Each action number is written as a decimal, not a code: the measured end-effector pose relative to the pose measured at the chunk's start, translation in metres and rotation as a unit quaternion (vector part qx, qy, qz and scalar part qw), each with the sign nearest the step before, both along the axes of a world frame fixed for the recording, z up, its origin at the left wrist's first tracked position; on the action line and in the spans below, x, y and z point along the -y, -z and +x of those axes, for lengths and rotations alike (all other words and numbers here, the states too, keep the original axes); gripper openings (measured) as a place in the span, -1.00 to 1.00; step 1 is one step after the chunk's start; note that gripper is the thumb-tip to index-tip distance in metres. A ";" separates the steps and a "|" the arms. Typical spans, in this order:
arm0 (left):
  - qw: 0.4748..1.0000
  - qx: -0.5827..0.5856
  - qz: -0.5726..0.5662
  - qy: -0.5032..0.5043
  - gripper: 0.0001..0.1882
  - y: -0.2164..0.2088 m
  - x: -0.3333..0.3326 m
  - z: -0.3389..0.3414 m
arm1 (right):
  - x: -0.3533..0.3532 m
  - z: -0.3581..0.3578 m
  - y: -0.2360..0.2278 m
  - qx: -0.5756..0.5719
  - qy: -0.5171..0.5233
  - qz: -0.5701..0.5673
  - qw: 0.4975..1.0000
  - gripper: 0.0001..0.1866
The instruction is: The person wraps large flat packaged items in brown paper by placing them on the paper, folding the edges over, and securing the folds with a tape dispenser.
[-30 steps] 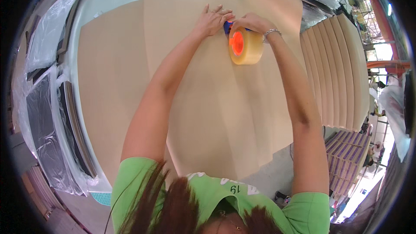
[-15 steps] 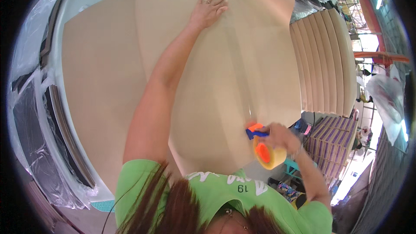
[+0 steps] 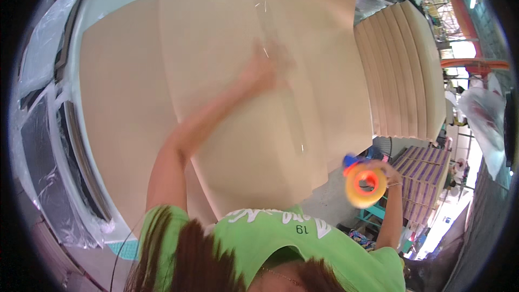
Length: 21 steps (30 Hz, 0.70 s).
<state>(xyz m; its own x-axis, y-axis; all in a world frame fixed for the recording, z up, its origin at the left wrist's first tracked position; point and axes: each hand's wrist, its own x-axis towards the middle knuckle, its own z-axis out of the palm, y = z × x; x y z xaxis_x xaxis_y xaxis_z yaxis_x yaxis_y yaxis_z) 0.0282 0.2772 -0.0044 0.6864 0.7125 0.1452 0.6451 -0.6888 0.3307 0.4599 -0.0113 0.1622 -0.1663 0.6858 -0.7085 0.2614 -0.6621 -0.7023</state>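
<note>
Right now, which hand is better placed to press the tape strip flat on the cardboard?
Left. The left hand already lies on the cardboard sheet by the clear tape strip. The right hand is off the sheet's near edge, gripping the tape roll.

Stack of tan cardboard sheets [image 3: 403, 70] off to the right. Just below that stack, a striped purple pallet pile [image 3: 419, 184]. Far left of it, clear plastic wrap [image 3: 40, 130] over dark panels. Up right of the stack, an orange-red beam [image 3: 476, 65].
</note>
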 end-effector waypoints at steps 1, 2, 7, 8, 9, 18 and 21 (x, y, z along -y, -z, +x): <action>0.993 0.100 -0.031 0.055 -0.28 0.022 0.059 0.007 | -0.011 0.013 0.009 0.014 0.100 0.028 0.995 -0.64; 0.983 0.116 -0.068 0.125 -0.27 0.009 0.119 0.028 | -0.009 0.029 0.023 0.023 0.182 0.066 0.981 -0.65; 0.937 0.158 -0.140 0.278 -0.49 0.001 0.311 0.050 | -0.105 0.033 0.097 -0.065 0.337 0.238 0.909 -0.62; 0.930 0.203 -0.136 0.276 -0.52 0.006 0.328 0.048 | -0.125 0.028 0.118 -0.080 0.341 0.279 0.894 -0.60; 0.920 0.248 -0.132 0.274 -0.55 -0.015 0.327 0.041 | -0.141 0.026 0.134 -0.139 0.417 0.261 0.859 -0.57; 0.956 -0.052 -0.100 -0.271 -0.26 -0.067 0.348 -0.144 | -0.123 -0.031 0.124 0.444 -0.095 0.516 0.726 -0.53; 0.957 -0.176 -0.142 -0.184 -0.25 -0.075 0.351 -0.162 | -0.116 -0.070 0.114 0.286 -0.444 0.592 0.609 -0.37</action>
<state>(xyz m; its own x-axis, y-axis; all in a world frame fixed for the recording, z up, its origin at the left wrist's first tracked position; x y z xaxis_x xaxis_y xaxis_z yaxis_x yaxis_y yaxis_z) -0.1337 -0.0740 0.0709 0.3524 0.8918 -0.2838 0.9324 -0.3085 0.1884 0.3897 0.1049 0.0481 -0.8022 0.5919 0.0787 0.5732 0.8003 -0.1762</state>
